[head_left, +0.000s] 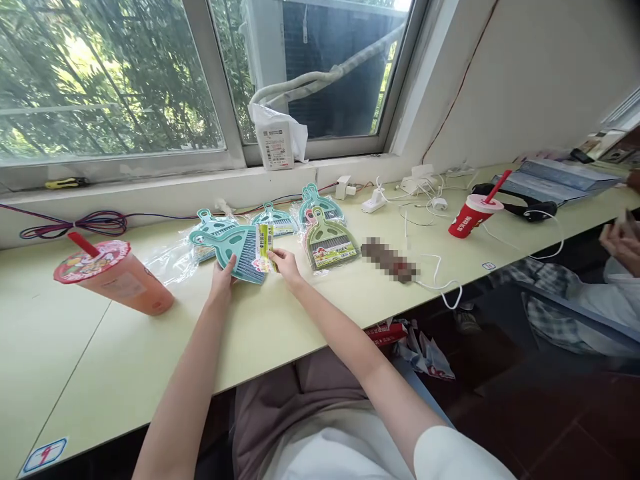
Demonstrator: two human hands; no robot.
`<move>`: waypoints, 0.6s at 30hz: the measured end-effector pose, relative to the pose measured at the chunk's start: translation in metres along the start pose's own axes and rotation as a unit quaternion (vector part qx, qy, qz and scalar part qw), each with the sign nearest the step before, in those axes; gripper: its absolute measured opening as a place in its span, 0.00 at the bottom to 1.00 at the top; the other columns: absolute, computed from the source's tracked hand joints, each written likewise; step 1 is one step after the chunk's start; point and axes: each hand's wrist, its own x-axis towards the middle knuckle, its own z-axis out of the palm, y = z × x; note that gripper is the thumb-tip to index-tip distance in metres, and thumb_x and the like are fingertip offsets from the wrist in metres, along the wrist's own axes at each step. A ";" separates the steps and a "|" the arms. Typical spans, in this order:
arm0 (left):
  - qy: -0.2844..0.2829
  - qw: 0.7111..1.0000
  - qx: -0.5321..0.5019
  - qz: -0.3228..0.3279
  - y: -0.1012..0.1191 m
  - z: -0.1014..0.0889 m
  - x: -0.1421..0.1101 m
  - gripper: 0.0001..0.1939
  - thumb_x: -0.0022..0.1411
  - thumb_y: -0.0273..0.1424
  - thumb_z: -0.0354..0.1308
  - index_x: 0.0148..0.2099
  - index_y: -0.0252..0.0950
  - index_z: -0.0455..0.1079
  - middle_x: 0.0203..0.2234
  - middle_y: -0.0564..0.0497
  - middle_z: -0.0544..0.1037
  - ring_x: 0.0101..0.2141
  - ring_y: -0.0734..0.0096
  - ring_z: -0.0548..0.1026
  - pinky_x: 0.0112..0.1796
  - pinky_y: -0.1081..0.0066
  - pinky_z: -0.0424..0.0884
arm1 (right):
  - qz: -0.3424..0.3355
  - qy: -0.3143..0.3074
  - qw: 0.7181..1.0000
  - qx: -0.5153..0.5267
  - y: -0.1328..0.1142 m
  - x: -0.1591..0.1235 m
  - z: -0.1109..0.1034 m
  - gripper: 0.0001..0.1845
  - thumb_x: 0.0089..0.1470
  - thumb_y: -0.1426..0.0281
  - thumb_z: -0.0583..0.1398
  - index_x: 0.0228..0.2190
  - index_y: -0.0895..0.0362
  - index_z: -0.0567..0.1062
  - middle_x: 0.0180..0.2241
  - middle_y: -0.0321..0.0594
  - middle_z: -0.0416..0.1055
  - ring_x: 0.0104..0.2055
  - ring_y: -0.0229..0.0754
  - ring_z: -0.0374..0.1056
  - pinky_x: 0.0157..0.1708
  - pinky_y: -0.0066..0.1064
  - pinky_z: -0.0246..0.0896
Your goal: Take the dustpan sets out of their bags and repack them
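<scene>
My left hand (223, 279) grips a teal dustpan-and-brush set (233, 248) by its lower left side, holding it tilted above the table. My right hand (285, 263) pinches a yellow-green printed label card (265, 247) at the right edge of that set; whether the card is fixed to it I cannot tell. Behind lie more teal dustpan sets (274, 219), one of them (213, 223) on clear plastic wrapping (175, 260). To the right of my right hand, a green dustpan set (330, 243) with its label rests on the table.
A tall pink drink cup (120, 280) stands at left, a red-and-white cup (473, 215) at right. White chargers and cables (425, 187) run along the wall. A blurred-out object (389, 260) lies near the green set. Another person's hand (623, 240) is at far right.
</scene>
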 end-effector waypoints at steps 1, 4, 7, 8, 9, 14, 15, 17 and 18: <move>-0.011 1.000 0.006 0.000 0.000 0.002 -0.002 0.26 0.52 0.44 0.67 0.49 0.39 0.66 0.40 0.47 0.78 0.38 0.65 0.79 0.38 0.67 0.78 | -0.011 0.007 1.000 0.001 0.001 -0.002 0.002 0.19 0.41 0.54 0.67 0.27 0.57 0.75 0.24 0.33 0.70 0.27 0.35 0.65 0.28 0.26 0.60; -0.013 1.000 0.010 0.008 0.001 0.006 -0.008 0.28 0.53 0.48 0.65 0.51 0.39 0.65 0.42 0.46 0.78 0.40 0.64 0.79 0.39 0.66 0.78 | -0.030 0.042 0.999 -0.018 0.004 -0.007 0.010 0.20 0.42 0.52 0.67 0.24 0.56 0.71 0.24 0.33 0.70 0.28 0.36 0.65 0.29 0.27 0.60; -0.012 1.000 0.002 0.020 0.001 0.008 -0.011 0.30 0.51 0.49 0.66 0.51 0.40 0.65 0.44 0.45 0.77 0.41 0.62 0.79 0.39 0.66 0.78 | -0.035 0.079 0.994 -0.065 0.005 -0.009 0.013 0.18 0.47 0.54 0.64 0.22 0.54 0.68 0.23 0.32 0.68 0.28 0.37 0.63 0.31 0.28 0.59; -0.016 1.000 0.004 0.022 0.001 0.009 -0.012 0.30 0.50 0.48 0.67 0.50 0.40 0.66 0.44 0.46 0.77 0.41 0.61 0.79 0.39 0.66 0.78 | -0.037 0.102 0.991 -0.079 0.004 -0.009 0.012 0.17 0.49 0.55 0.63 0.21 0.54 0.67 0.23 0.32 0.67 0.28 0.37 0.63 0.33 0.28 0.59; -0.019 0.999 0.006 0.026 0.002 0.009 -0.012 0.30 0.48 0.48 0.69 0.49 0.40 0.66 0.44 0.46 0.77 0.42 0.61 0.79 0.39 0.67 0.78 | -0.041 0.127 0.987 -0.090 0.003 -0.008 0.011 0.17 0.50 0.56 0.62 0.21 0.54 0.66 0.24 0.32 0.67 0.29 0.38 0.63 0.35 0.29 0.60; -0.030 0.997 -0.009 0.064 0.007 0.012 -0.013 0.26 0.48 0.43 0.70 0.48 0.42 0.69 0.46 0.47 0.78 0.46 0.58 0.77 0.41 0.65 0.78 | -0.106 0.165 0.978 -0.067 0.000 -0.003 0.012 0.17 0.48 0.55 0.64 0.21 0.54 0.69 0.42 0.42 0.71 0.48 0.45 0.64 0.52 0.34 0.58; -0.028 0.997 -0.014 0.065 0.007 0.012 -0.012 0.26 0.48 0.42 0.70 0.48 0.43 0.69 0.46 0.48 0.78 0.46 0.58 0.77 0.41 0.65 0.79 | -0.108 0.159 0.980 -0.044 0.001 -0.002 0.014 0.17 0.47 0.55 0.65 0.21 0.54 0.70 0.46 0.43 0.70 0.52 0.46 0.62 0.55 0.35 0.56; -0.026 0.998 -0.021 0.062 0.007 0.011 -0.009 0.25 0.47 0.40 0.71 0.47 0.43 0.70 0.45 0.48 0.78 0.46 0.58 0.77 0.42 0.64 0.79 | -0.087 0.147 0.985 0.007 0.003 -0.003 0.018 0.17 0.45 0.55 0.67 0.22 0.54 0.72 0.50 0.43 0.69 0.58 0.47 0.59 0.59 0.38 0.53; -0.027 0.997 -0.024 0.061 0.006 0.011 -0.008 0.25 0.46 0.39 0.72 0.47 0.43 0.70 0.45 0.48 0.78 0.47 0.58 0.77 0.42 0.64 0.79 | -0.070 0.141 0.987 0.027 0.004 -0.004 0.020 0.16 0.44 0.55 0.68 0.23 0.54 0.73 0.50 0.43 0.70 0.61 0.48 0.57 0.60 0.40 0.52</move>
